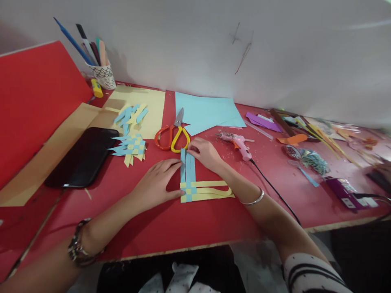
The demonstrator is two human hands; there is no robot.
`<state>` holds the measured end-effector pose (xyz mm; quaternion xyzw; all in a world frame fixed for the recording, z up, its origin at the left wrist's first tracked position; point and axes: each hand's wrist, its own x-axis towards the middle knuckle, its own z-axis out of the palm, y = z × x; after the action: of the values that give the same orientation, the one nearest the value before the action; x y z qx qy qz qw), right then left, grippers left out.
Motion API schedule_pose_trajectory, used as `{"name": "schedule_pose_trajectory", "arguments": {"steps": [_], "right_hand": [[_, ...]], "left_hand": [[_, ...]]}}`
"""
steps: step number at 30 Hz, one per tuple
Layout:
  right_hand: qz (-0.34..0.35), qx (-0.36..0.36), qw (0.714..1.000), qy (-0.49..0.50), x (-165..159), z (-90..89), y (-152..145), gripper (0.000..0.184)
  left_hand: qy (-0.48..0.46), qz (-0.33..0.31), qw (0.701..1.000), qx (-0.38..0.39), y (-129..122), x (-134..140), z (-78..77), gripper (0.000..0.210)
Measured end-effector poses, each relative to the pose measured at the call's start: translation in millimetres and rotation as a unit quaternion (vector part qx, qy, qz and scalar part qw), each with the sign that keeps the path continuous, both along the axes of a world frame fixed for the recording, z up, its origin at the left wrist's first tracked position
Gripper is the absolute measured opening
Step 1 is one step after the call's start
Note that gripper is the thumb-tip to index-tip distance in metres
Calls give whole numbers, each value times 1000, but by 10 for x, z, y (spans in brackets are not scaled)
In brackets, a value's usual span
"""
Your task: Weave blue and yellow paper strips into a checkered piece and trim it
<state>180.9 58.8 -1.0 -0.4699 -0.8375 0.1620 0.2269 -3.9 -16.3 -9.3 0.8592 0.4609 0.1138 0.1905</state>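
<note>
Blue and yellow paper strips (188,191) are woven into a small checkered corner on the red table. Long blue strips (190,169) run away from me, and loose yellow strips (210,196) stretch right, one of them curved. My right hand (206,154) pinches the far end of a blue strip. My left hand (160,181) lies at the weave's left side, thumb at the checkered corner and fingertips against the leftmost blue strip, with thumb and fingers apart. Just beyond my hands are scissors (172,138) with red and yellow handles.
A finished-looking woven piece (134,145) and cut strips (131,115) lie left, near a black phone (82,156). Yellow (152,97) and blue sheets (210,108) lie at the back. A corded pink glue gun (238,144) and a purple power socket box (345,193) are right.
</note>
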Motion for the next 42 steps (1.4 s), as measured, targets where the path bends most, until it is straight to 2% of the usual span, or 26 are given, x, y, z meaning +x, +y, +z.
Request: {"name": "schedule_pose_trajectory", "arguments": {"steps": [6, 8, 11, 13, 16, 19, 22, 24, 29, 33, 36, 39, 42], "right_hand": [[-16, 45, 999, 17, 110, 116, -97, 9], [31, 55, 998, 18, 193, 175, -206, 14], [156, 58, 986, 13, 306, 219, -419, 19], [213, 46, 976, 0, 349, 210, -545, 21], [254, 49, 965, -49, 360, 167, -645, 26], [260, 41, 960, -93, 337, 142, -656, 28], [239, 43, 964, -110, 318, 151, -630, 27], [199, 56, 973, -104, 321, 168, -583, 27], [43, 88, 995, -9, 420, 226, -247, 24], [-67, 64, 995, 30, 506, 296, 61, 29], [-83, 86, 992, 39, 493, 378, 96, 29], [-67, 125, 988, 63, 434, 459, -34, 28], [-58, 143, 979, 130, 423, 520, -160, 29]], "left_hand": [[1, 3, 1000, -3, -1, -10, -5, 65], [4, -2, 1000, -5, 1, -14, -13, 66], [5, -17, 1000, -14, 7, -23, -16, 66], [5, -30, 999, -24, 12, -32, -8, 66], [1, -35, 999, -26, 8, -49, 11, 66], [-8, -23, 1000, -13, -7, -60, 26, 65], [-9, -14, 1000, -7, -17, -59, 36, 68], [-6, -8, 1000, -15, -16, -52, 45, 73], [19, 18, 998, -48, -6, -42, 57, 83], [12, 17, 999, -44, -6, -49, 37, 82], [18, 16, 998, -50, -7, -50, 30, 83], [20, 14, 998, -53, -10, -45, 47, 84], [8, 3, 999, -41, -13, -44, 74, 82]]}}
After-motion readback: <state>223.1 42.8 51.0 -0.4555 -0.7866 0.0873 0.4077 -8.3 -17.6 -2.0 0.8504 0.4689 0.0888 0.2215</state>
